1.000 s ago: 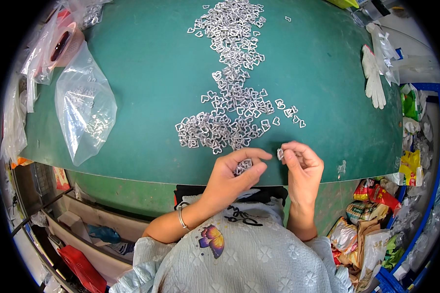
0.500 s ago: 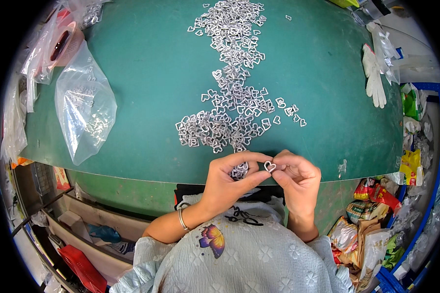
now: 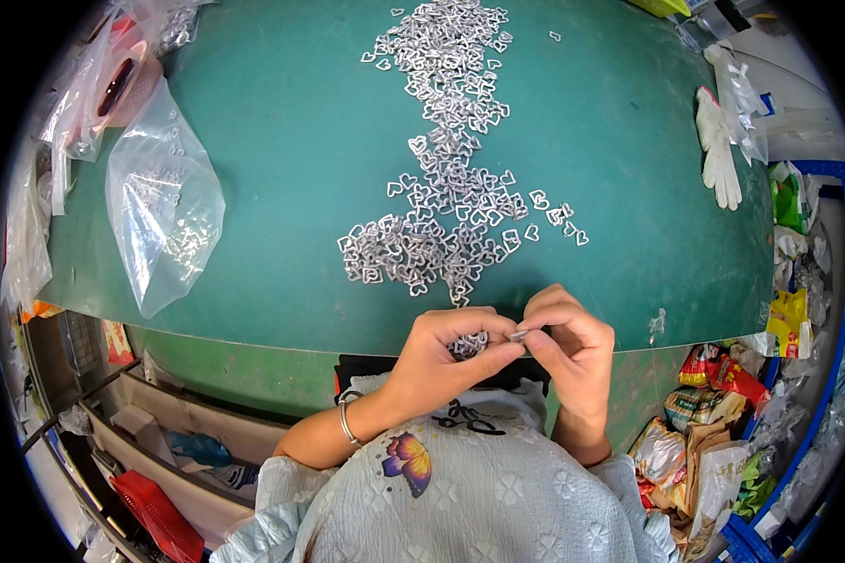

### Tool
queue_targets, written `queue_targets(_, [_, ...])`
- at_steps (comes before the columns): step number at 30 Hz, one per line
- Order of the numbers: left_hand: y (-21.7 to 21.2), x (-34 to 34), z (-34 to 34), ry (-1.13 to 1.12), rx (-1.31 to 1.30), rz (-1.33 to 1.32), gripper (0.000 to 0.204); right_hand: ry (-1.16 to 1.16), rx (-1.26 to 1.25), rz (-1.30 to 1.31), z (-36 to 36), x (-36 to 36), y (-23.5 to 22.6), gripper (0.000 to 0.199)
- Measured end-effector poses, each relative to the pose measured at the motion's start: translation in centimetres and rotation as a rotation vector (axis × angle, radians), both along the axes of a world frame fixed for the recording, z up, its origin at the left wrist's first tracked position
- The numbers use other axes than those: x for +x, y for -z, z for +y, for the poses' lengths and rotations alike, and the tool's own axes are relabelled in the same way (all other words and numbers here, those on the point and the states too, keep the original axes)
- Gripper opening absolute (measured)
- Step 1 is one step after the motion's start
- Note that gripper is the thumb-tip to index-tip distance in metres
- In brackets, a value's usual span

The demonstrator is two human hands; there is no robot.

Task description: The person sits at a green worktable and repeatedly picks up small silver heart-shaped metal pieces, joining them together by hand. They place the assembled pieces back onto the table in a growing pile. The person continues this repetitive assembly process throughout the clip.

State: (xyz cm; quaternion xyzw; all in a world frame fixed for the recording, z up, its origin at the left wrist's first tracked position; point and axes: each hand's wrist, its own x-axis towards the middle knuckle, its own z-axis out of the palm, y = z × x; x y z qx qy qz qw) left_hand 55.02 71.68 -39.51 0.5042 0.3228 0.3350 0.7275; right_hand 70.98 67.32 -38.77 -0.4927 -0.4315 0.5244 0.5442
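Observation:
A long heap of small silver heart-shaped metal pieces (image 3: 446, 178) runs down the middle of the green table (image 3: 282, 169). At the table's near edge my left hand (image 3: 441, 352) cups a small bunch of the same pieces (image 3: 468, 344) in its palm. My right hand (image 3: 568, 342) meets it from the right. Both hands pinch one small silver piece (image 3: 517, 334) between thumb and fingertips. A thin bangle sits on my left wrist.
A clear plastic bag (image 3: 164, 202) with a few silver pieces lies at the left. More bags and a pink roll (image 3: 122, 84) sit at the far left. A white glove (image 3: 718, 159) lies at the right edge. Crumpled wrappers (image 3: 714, 422) fill the lower right.
My right hand held one piece apart from the left, then the hands came together. The piece, seen flat as a heart half a second ago, now shows edge-on between the fingertips.

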Motion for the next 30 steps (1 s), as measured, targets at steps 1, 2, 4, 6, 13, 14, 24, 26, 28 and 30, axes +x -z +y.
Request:
queue_targets(1, [-0.1,0.0,0.0,0.011,0.003,0.006,0.011,-0.011,-0.030,0.025,0.0,0.1,0.0,0.009])
queue_targets(2, [-0.2,0.0,0.0,0.011,0.010,0.007,0.011,-0.012,-0.051,0.122,-0.1,0.1,0.1,0.008])
queue_targets(4, [-0.3,0.1,-0.1,-0.003,0.027,0.004,0.011,-0.016,-0.094,0.315,-0.1,0.0,0.3,0.006])
queue_targets(6, [-0.3,0.2,-0.1,-0.035,0.049,0.019,0.010,-0.049,-0.131,0.470,-0.1,-0.5,0.7,0.006])
queue_targets(13, [0.0,0.1,-0.2,-0.072,0.039,0.031,0.010,-0.083,-0.288,0.793,-0.4,-1.2,1.2,0.010])
queue_targets(14, [0.0,0.1,-0.2,-0.093,0.026,0.019,0.012,-0.074,-0.294,0.792,-0.4,-1.3,1.2,0.009])
queue_targets(24, [-0.1,0.2,-0.3,-0.114,0.067,0.026,0.023,-0.076,-0.346,0.840,-0.4,-1.3,0.8,0.008])
queue_targets(26, [0.0,0.0,-0.2,-0.077,0.020,-0.024,0.024,-0.061,-0.312,0.694,-0.5,-1.4,0.8,0.007])
queue_targets(28, [0.2,-0.3,0.0,-0.010,-0.075,-0.106,0.025,-0.029,-0.249,0.413,-0.5,-1.3,0.7,0.006])
queue_targets(30, [0.2,-0.8,0.1,0.081,-0.386,-0.375,0.022,0.206,-0.155,-0.092,-0.1,-0.5,0.7,0.009])
